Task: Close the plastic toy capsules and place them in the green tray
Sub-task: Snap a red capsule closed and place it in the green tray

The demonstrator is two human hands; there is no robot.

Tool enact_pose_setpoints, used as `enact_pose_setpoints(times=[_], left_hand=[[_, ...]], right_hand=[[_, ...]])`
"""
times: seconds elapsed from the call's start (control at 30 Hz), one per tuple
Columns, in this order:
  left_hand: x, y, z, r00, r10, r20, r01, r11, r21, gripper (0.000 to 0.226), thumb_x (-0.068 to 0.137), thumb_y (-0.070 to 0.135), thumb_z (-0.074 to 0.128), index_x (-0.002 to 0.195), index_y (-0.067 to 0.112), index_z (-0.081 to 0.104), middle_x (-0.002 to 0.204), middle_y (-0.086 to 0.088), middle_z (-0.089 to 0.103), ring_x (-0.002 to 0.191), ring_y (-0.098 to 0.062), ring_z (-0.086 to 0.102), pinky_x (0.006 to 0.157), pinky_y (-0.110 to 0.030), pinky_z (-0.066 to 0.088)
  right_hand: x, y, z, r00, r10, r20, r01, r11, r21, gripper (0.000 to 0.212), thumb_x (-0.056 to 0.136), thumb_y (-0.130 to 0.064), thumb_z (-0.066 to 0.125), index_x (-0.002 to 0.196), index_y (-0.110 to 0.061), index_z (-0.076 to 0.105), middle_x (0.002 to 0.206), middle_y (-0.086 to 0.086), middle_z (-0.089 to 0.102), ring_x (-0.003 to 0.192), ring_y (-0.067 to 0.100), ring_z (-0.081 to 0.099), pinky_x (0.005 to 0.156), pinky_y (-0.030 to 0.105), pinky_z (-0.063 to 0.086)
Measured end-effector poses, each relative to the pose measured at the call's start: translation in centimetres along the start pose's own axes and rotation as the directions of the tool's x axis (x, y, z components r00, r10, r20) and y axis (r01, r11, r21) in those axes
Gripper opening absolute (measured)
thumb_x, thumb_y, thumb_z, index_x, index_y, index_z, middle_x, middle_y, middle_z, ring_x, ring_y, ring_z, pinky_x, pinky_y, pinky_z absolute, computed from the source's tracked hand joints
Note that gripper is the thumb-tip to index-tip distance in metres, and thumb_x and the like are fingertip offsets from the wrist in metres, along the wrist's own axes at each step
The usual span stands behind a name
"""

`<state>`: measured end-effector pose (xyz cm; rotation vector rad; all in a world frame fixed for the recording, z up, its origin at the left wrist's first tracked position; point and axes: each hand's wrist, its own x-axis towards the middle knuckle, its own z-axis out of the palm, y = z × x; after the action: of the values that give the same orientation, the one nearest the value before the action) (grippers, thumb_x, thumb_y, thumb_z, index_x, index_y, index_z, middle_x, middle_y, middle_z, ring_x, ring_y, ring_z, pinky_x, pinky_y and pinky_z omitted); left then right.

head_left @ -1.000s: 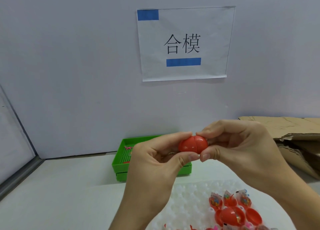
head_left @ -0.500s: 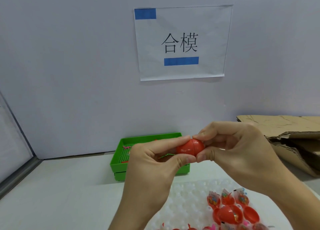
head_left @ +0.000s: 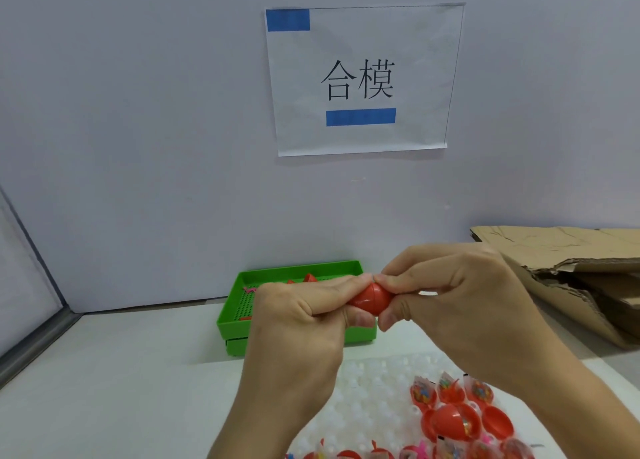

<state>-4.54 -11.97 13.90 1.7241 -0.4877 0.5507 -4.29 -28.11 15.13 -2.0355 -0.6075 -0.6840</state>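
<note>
A red plastic capsule [head_left: 371, 299] is held in the air between both hands, its two halves together with a seam showing. My left hand [head_left: 304, 323] pinches its left side with thumb and fingers. My right hand [head_left: 460, 299] pinches its right side. Behind the hands stands the green tray [head_left: 235, 306], with a few red pieces on its perforated floor. Below my right hand, several open red capsules [head_left: 453, 420] with small packets in them sit on a white bumpy tray [head_left: 367, 389].
A white wall with a paper sign [head_left: 360, 78] rises just behind the green tray. Torn brown cardboard [head_left: 571, 271] lies at the right. A metal-edged panel [head_left: 31, 334] closes off the left side of the white table [head_left: 121, 382].
Both hands have pressed closer together on the capsule, and the visible part of it has shrunk. The hands sank slightly toward the tray.
</note>
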Motion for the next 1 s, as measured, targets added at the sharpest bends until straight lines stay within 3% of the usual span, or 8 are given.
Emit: enact_pose_setpoints(times=[0.07, 0.17, 0.3, 0.43, 0.57, 0.77, 0.9, 1.0], left_hand=[[-0.1, 0.0, 0.4, 0.999, -0.020, -0.037, 0.019, 1.000, -0.023, 0.063, 0.078, -0.028, 0.056, 0.077, 0.030, 0.078, 0.079, 0.017, 0.075, 0.060, -0.005, 0.071, 0.065, -0.010, 0.053], [-0.1, 0.0, 0.5, 0.999, -0.032, -0.037, 0.032, 0.999, -0.005, 0.058, 0.078, -0.029, 0.057, 0.081, 0.025, 0.077, 0.080, 0.023, 0.073, 0.062, 0.000, 0.070, 0.065, -0.005, 0.050], [0.0, 0.0, -0.5, 1.000, -0.028, 0.009, 0.028, 1.000, 0.012, 0.043, 0.074, -0.016, 0.073, 0.085, 0.025, 0.078, 0.075, 0.018, 0.075, 0.073, 0.003, 0.071, 0.070, -0.005, 0.050], [0.3, 0.3, -1.3, 0.999, -0.031, 0.034, 0.037, 0.979, -0.202, 0.025, 0.071, 0.003, 0.078, 0.094, 0.015, 0.078, 0.084, 0.003, 0.078, 0.082, -0.011, 0.075, 0.071, -0.013, 0.055], [0.4, 0.2, -1.4, 0.995, -0.042, 0.091, 0.068, 0.949, -0.307, 0.031, 0.065, 0.017, 0.076, 0.096, 0.014, 0.075, 0.090, -0.003, 0.078, 0.085, -0.014, 0.075, 0.074, -0.016, 0.055], [0.5, -0.1, -1.1, 0.996, -0.036, 0.084, 0.060, 0.950, -0.307, 0.035, 0.061, 0.017, 0.078, 0.096, 0.017, 0.075, 0.090, 0.000, 0.078, 0.086, -0.013, 0.074, 0.074, -0.016, 0.055], [0.4, -0.2, -1.0, 0.996, -0.031, 0.079, 0.052, 0.960, -0.276, 0.039, 0.061, 0.017, 0.078, 0.099, 0.019, 0.075, 0.090, 0.003, 0.078, 0.087, -0.010, 0.074, 0.073, -0.014, 0.055], [0.4, -0.3, -1.1, 0.996, -0.026, 0.082, 0.048, 0.960, -0.276, 0.040, 0.062, 0.016, 0.078, 0.102, 0.019, 0.074, 0.093, 0.003, 0.078, 0.090, -0.012, 0.074, 0.074, -0.016, 0.055]], right_hand=[[0.0, -0.2, 0.1, 0.999, -0.043, -0.007, 0.043, 0.997, -0.063, 0.026, 0.075, 0.002, 0.080, 0.066, -0.022, 0.081, 0.074, -0.015, 0.072, 0.072, 0.006, 0.068, 0.063, 0.024, 0.052], [0.0, 0.2, 0.4, 0.998, -0.055, -0.022, 0.053, 0.997, -0.057, 0.021, 0.079, 0.002, 0.078, 0.072, -0.017, 0.082, 0.075, -0.013, 0.073, 0.072, 0.006, 0.069, 0.065, 0.029, 0.055], [0.0, 0.6, 1.0, 0.998, -0.058, -0.030, 0.057, 0.998, -0.014, 0.019, 0.077, -0.001, 0.081, 0.083, -0.019, 0.082, 0.081, -0.014, 0.073, 0.076, 0.009, 0.070, 0.069, 0.030, 0.056], [-0.1, 0.9, 1.0, 0.998, -0.058, -0.027, 0.062, 0.974, 0.216, 0.028, 0.077, -0.011, 0.081, 0.103, -0.021, 0.078, 0.091, -0.008, 0.074, 0.086, 0.013, 0.073, 0.079, 0.025, 0.059], [0.0, 0.6, 0.8, 0.999, -0.023, -0.039, 0.036, 0.926, 0.376, 0.020, 0.078, -0.021, 0.078, 0.098, -0.021, 0.076, 0.090, -0.003, 0.077, 0.084, 0.015, 0.075, 0.078, 0.024, 0.059], [0.0, 0.4, 0.8, 0.995, 0.034, -0.090, 0.005, 0.918, 0.396, 0.022, 0.066, -0.012, 0.078, 0.087, -0.018, 0.076, 0.080, -0.004, 0.078, 0.076, 0.011, 0.075, 0.074, 0.022, 0.060], [0.0, 0.6, 0.8, 0.995, 0.032, -0.094, 0.003, 0.935, 0.355, 0.043, 0.068, 0.014, 0.080, 0.082, -0.025, 0.076, 0.078, -0.004, 0.077, 0.074, 0.014, 0.075, 0.073, 0.026, 0.060], [0.0, 0.6, 0.8, 0.994, 0.036, -0.104, 0.006, 0.926, 0.377, 0.042, 0.067, 0.015, 0.080, 0.082, -0.024, 0.075, 0.078, -0.003, 0.077, 0.073, 0.014, 0.075, 0.072, 0.024, 0.060]])
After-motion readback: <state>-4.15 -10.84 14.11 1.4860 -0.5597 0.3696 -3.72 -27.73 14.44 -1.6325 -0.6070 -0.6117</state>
